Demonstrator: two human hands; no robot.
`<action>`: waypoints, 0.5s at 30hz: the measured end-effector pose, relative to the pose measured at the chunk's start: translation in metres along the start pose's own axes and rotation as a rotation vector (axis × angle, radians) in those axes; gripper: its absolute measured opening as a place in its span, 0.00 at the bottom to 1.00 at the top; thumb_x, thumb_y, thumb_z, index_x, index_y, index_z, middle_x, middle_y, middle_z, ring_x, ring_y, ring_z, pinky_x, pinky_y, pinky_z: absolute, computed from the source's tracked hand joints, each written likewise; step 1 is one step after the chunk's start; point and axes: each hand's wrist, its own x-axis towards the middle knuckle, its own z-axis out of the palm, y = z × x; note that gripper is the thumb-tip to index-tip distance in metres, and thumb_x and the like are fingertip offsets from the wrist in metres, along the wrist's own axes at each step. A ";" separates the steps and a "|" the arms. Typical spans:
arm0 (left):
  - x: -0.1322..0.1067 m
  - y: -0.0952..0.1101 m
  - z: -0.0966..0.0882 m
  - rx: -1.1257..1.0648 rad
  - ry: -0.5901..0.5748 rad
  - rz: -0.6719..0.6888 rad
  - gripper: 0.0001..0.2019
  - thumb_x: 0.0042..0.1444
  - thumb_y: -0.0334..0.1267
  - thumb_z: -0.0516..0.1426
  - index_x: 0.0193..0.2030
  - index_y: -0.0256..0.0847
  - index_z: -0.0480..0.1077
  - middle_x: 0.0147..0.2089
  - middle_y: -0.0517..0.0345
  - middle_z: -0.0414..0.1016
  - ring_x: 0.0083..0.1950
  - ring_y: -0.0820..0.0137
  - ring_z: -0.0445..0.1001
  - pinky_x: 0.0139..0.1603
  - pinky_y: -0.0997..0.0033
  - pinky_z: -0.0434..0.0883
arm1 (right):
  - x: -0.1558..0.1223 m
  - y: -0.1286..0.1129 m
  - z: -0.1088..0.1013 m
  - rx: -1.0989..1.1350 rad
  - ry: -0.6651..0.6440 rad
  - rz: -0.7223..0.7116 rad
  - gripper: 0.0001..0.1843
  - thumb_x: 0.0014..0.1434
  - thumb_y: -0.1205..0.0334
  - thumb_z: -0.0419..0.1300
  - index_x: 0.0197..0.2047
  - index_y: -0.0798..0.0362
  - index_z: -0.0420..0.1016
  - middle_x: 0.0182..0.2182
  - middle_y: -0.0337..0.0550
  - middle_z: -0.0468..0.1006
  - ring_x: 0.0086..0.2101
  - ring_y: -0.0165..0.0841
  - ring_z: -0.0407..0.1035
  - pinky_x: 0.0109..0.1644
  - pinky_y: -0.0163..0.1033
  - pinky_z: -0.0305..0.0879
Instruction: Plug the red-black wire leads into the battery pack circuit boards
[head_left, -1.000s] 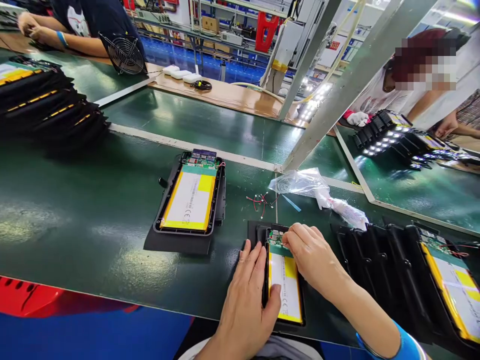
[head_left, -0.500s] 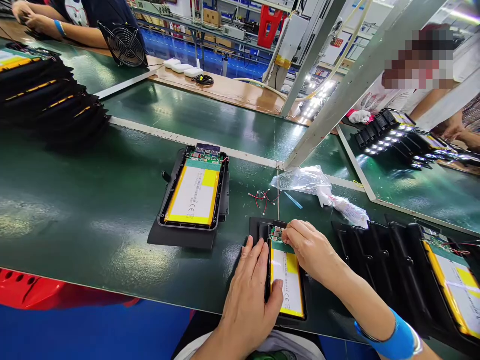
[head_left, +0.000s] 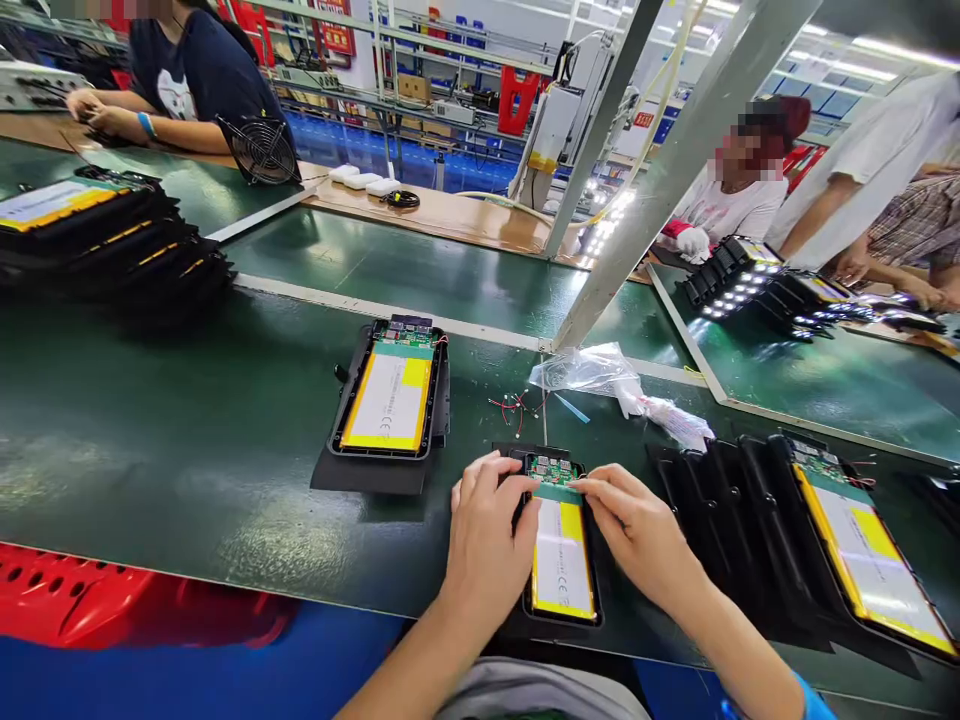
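Green circuitry (head_left: 553,470) lies between left hand (head_left: 491,532) and right hand (head_left: 639,530).

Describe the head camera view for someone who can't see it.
A person's left hand and right hand touch an open black case near its circuit board, on a green table; another open case lies to the left.

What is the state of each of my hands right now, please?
Left hand: fingers bent at the left side of the case; whether gripping cannot be told.
Right hand: fingertips close together by the circuit board; anything held cannot be told.
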 end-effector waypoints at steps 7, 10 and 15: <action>0.045 0.008 0.019 0.084 -0.034 -0.029 0.03 0.53 0.34 0.57 0.30 0.46 0.71 0.43 0.62 0.70 0.51 0.63 0.64 0.48 0.56 0.61 | -0.013 0.000 0.016 -0.287 0.017 -0.151 0.19 0.65 0.68 0.47 0.58 0.53 0.66 0.45 0.51 0.70 0.42 0.39 0.65 0.45 0.47 0.67; 0.050 0.007 0.019 0.086 -0.076 -0.046 0.03 0.52 0.37 0.59 0.28 0.45 0.71 0.42 0.62 0.69 0.51 0.63 0.63 0.47 0.56 0.60 | -0.010 0.000 0.014 -0.297 0.001 -0.164 0.19 0.65 0.69 0.47 0.58 0.56 0.66 0.45 0.52 0.70 0.41 0.38 0.65 0.44 0.47 0.68; 0.055 0.008 0.017 0.117 -0.157 -0.052 0.04 0.51 0.38 0.59 0.27 0.46 0.71 0.41 0.61 0.68 0.49 0.64 0.64 0.45 0.58 0.61 | -0.008 0.003 0.015 -0.264 -0.033 -0.140 0.19 0.65 0.70 0.47 0.57 0.55 0.67 0.47 0.52 0.70 0.42 0.38 0.65 0.44 0.45 0.68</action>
